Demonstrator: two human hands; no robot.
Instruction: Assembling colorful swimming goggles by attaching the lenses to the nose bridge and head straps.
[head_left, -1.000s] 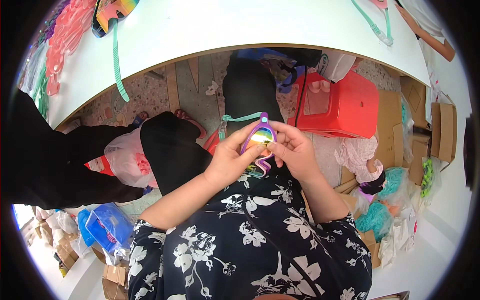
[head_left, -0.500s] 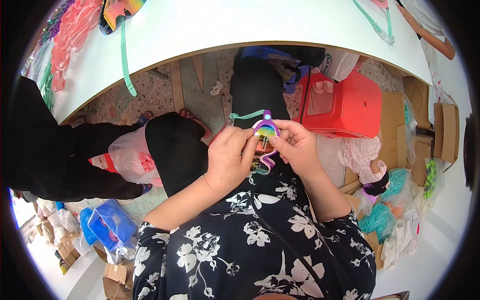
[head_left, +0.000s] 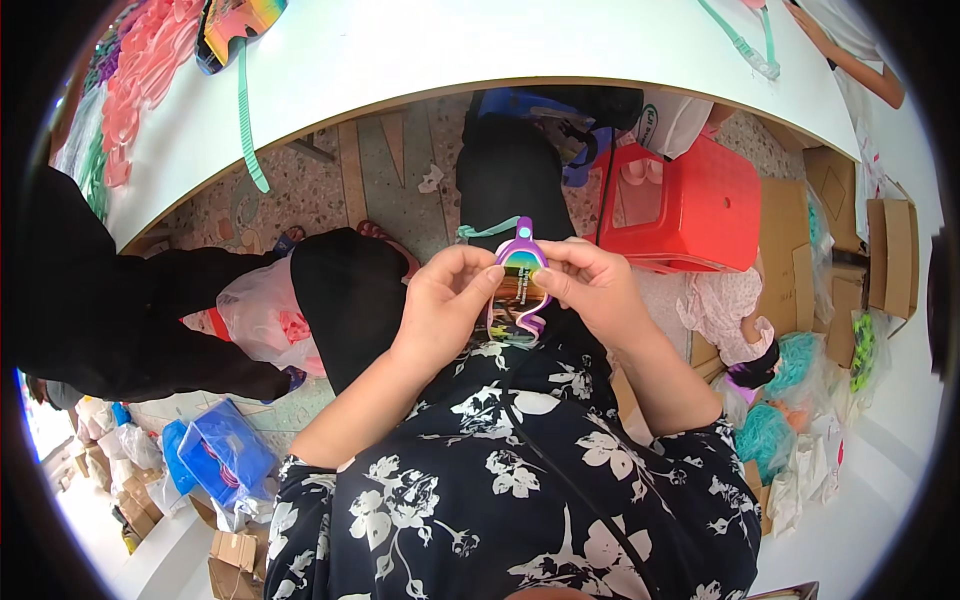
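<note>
Hands have drifted lower over the lap, left hand (head_left: 445,300) and right hand (head_left: 590,285) both pinching the purple-framed rainbow-lens swim goggles (head_left: 520,285), teal rubber strap (head_left: 487,231) trailing loose — fitting looks under way, next calls for fine fingertip threading.

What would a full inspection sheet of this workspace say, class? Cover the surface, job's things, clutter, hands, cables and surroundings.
Surface: white table, curved edge, above the lap.
Job's things: purple-framed goggles with rainbow lens and teal strap, held over the lap.
Clutter: pink parts, teal strap on table, red plastic stool, blue bag, cardboard boxes.
Hands: left hand and right hand both pinch the goggles.
Cables: nothing seen.
Surroundings: speckled floor; another person's arm, far right.
</note>
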